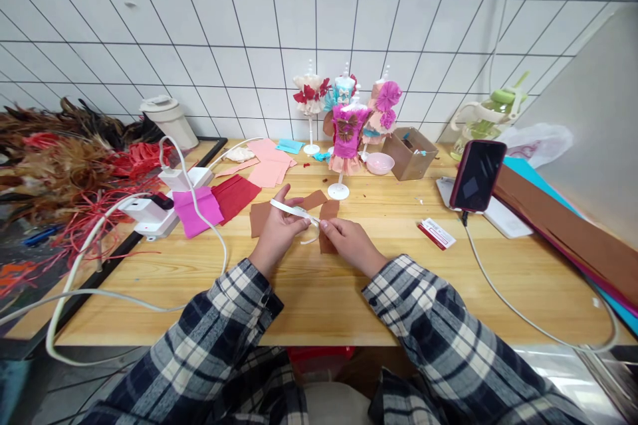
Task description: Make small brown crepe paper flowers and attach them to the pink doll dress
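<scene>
A narrow white strip, which looks like tape with a loose curl hanging below it, is stretched between my two hands above the table. My left hand is closed around it with the index finger raised. Thumb and fingers of my right hand pinch near the strip's right end. Beneath and behind the hands lie brown paper pieces. Farther back, a small dress form stands in a magenta paper dress with a brown bow.
More dressed forms stand behind, near a pink bowl and a cardboard box. Pink paper, red paper and power strips with cables lie left. A propped phone and a small card are right.
</scene>
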A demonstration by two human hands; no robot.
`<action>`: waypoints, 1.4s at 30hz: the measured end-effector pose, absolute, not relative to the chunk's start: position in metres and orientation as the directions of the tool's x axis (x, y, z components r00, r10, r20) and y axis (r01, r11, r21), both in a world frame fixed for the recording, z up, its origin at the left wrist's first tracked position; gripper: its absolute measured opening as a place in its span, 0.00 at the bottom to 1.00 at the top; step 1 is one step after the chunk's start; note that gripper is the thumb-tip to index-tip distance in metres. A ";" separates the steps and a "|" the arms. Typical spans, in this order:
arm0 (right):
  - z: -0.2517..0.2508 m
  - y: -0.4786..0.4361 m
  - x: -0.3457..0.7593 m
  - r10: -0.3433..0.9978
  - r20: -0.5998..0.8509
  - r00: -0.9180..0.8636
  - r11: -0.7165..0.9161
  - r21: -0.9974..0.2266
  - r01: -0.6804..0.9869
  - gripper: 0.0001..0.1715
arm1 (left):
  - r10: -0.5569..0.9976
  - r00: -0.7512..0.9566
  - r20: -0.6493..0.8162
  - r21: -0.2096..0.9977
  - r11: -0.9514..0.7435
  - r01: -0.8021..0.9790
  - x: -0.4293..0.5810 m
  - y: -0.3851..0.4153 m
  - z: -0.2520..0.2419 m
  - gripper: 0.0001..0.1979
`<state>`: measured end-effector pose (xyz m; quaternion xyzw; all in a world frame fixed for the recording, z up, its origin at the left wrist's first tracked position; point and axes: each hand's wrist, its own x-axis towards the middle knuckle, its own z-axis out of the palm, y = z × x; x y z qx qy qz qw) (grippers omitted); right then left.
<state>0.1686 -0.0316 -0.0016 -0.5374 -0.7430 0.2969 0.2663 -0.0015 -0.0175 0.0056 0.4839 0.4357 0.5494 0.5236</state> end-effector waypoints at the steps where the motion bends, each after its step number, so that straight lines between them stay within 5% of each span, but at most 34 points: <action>1: -0.002 -0.032 0.168 0.952 0.077 -0.296 0.256 -0.732 0.632 0.27 | 0.997 0.022 0.077 0.984 -0.072 -0.163 -0.001 -0.017 0.006 0.47; 26: 0.000 -0.034 0.168 0.938 0.092 -0.333 0.296 -0.711 0.638 0.24 | 0.985 0.151 0.079 0.985 -0.054 -0.164 0.002 -0.022 0.008 0.59; 42: -0.005 -0.031 0.165 0.944 0.075 -0.321 0.243 -0.817 0.523 0.25 | 0.983 0.167 0.080 0.982 -0.049 -0.183 0.004 -0.025 0.013 0.64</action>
